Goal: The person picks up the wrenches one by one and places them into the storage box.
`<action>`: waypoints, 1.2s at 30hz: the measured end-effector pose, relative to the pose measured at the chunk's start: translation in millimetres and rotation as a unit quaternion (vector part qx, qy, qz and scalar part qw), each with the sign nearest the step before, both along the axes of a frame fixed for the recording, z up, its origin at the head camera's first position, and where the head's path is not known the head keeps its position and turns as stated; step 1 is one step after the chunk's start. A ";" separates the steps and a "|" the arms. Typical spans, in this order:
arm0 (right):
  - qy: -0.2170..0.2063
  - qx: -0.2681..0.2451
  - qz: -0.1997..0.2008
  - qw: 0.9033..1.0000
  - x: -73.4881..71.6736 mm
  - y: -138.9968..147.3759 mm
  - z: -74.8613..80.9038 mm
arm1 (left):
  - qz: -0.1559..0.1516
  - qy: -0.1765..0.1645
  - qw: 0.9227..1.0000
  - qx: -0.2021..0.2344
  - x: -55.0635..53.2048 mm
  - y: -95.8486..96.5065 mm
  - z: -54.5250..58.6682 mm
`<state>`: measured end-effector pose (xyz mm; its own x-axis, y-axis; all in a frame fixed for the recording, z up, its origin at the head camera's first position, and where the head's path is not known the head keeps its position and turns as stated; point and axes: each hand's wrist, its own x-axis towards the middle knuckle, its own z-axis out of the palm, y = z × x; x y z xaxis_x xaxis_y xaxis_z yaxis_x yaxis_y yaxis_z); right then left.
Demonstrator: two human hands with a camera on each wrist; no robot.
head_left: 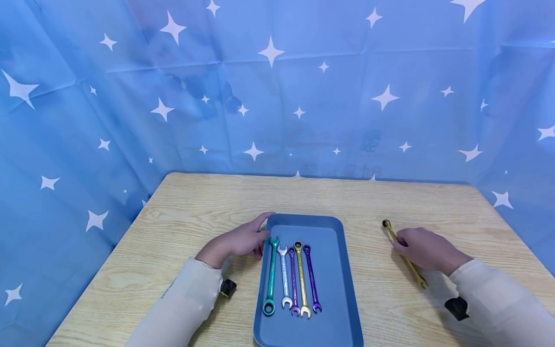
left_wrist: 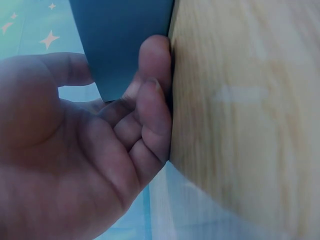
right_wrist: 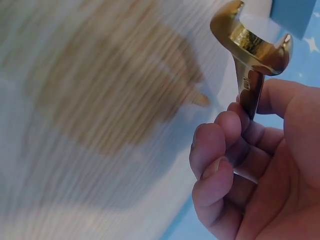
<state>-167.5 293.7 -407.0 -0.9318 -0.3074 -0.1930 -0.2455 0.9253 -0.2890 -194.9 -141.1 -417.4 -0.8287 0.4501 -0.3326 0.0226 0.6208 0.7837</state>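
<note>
A blue-grey tray [head_left: 303, 227] lies on the table, holding a row of combination wrenches. From left to right these are a green wrench [head_left: 271, 274], a silver wrench [head_left: 284, 277], a purple wrench [head_left: 293, 282], a gold wrench [head_left: 302, 279] and another purple wrench [head_left: 312, 279]. My left hand [head_left: 240, 241] holds the tray's far left corner, thumb and curled fingers about its side in the left wrist view. To the right of the tray, my right hand [head_left: 427, 248] grips a second gold wrench [right_wrist: 250, 55] by its shank. Its open-ended jaw shows large in the right wrist view.
Everything stands on a light wood-grain table [head_left: 195, 193]. A blue curtain [head_left: 269, 106] with white stars hangs behind and along the sides. Each wrist carries a small black device, such as the black piece [head_left: 228, 288] at the left sleeve.
</note>
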 end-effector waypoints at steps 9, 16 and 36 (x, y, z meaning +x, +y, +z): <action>0.010 -0.004 0.006 1.000 5.8 -11.1 3.3 | 0.001 0.002 1.000 -0.005 0.8 -0.5 0.4; 0.012 -0.008 0.017 1.000 8.4 -19.4 6.5 | 0.002 0.001 1.000 -0.006 0.3 -0.8 -0.5; 0.003 -0.025 0.021 0.999 18.2 -35.7 17.4 | -0.002 0.007 1.000 0.003 1.0 0.0 0.7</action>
